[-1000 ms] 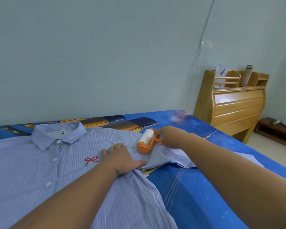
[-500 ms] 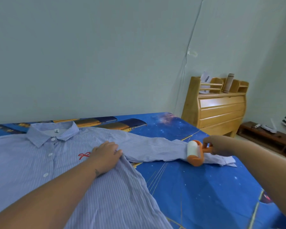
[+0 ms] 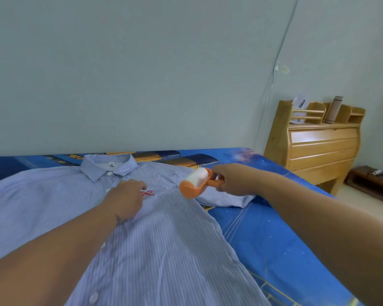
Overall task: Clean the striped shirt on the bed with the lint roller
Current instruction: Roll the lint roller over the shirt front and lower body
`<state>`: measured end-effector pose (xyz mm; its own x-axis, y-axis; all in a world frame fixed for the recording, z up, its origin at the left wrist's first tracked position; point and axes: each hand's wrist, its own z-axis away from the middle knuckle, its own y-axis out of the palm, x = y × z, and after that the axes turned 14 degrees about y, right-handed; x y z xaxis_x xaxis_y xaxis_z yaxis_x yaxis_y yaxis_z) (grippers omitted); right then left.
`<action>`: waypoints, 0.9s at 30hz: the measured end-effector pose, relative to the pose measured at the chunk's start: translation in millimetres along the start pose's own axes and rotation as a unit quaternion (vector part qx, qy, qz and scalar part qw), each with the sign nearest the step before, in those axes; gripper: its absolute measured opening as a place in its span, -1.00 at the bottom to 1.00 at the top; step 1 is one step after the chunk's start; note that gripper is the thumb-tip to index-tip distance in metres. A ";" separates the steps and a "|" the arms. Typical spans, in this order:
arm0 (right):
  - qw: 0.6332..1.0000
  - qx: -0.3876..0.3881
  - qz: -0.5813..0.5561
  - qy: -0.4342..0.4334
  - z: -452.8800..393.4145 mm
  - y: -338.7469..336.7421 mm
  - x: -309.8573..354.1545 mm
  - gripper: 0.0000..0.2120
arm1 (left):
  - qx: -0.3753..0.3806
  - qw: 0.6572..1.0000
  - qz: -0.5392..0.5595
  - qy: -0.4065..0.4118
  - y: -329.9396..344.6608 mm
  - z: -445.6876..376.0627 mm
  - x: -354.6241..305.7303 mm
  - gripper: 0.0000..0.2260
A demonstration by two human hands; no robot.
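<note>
Bed [image 3: 274,250]: one striped shirt [image 3: 164,250], one lint roller [image 3: 195,182], two hands.

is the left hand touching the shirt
Touching. The head view shows the left hand lying flat on the shirt beside the red bow, no gap visible.

1. We see the bed [image 3: 263,235] covered by a blue sheet printed with stars and thin gold lines.
2. The striped shirt [image 3: 164,250] lies flat on it, front up, collar toward the wall.
3. Its sleeve [image 3: 226,198] lies folded on the sheet just beside the shirt's body.
</note>
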<state>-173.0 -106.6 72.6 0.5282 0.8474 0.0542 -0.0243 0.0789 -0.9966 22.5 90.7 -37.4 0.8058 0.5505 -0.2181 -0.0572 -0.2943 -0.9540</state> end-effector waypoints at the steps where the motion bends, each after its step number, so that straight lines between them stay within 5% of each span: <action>1: 1.000 0.006 0.020 -0.015 0.6 4.5 11.8 -0.84 | -0.012 1.000 -0.021 -0.010 -1.2 3.4 4.0 -0.68; 9: 0.997 0.033 0.048 -0.048 -15.1 32.6 75.2 -0.77 | -0.018 0.999 -0.012 -0.038 -4.9 23.0 43.7 -0.82; 17: 0.994 0.016 0.094 -0.050 -70.8 54.0 157.5 -0.77 | -0.080 0.973 0.209 -0.054 -17.3 38.8 55.8 -0.67; 27: 0.995 0.011 0.063 -0.077 -50.3 45.8 130.2 -0.77 | -0.038 0.995 0.086 -0.042 -13.2 39.9 51.0 -0.73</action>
<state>-62.7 -19.1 30.8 0.3833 0.9217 -0.0596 -0.1012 -0.0222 -0.9946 40.9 153.9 -44.1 0.7357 0.5489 -0.3968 -0.1438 -0.4460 -0.8834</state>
